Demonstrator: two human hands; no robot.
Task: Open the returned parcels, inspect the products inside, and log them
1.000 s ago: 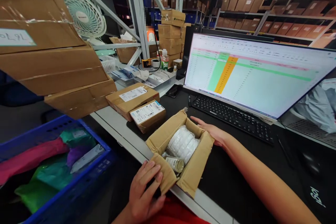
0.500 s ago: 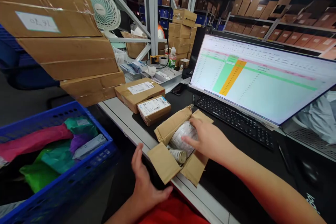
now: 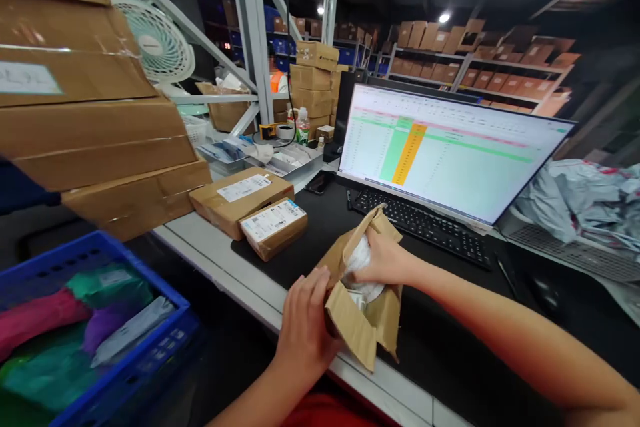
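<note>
An open cardboard box point(image 3: 357, 327) stands tilted on the black mat at the desk's near edge, its flaps up. My left hand point(image 3: 305, 323) presses against the box's left side, fingers closed on the cardboard. Inside the box lies a bubble-wrapped bundle point(image 3: 361, 259), and my right hand point(image 3: 383, 257) reaches in from the right with its fingers curled round it. A small bottle beneath the bundle is mostly hidden.
Two sealed, labelled parcels point(image 3: 273, 227) point(image 3: 240, 197) lie left of the box. A keyboard point(image 3: 425, 227) and a monitor point(image 3: 445, 150) stand behind it. Stacked cartons point(image 3: 95, 127) rise at left above a blue crate point(image 3: 95, 340) of coloured mailers. Grey bags point(image 3: 585, 203) lie at right.
My left hand moved from below the desk edge up onto the box's side. The box tipped up and its flaps closed in. My right hand went deeper and closed on the bundle.
</note>
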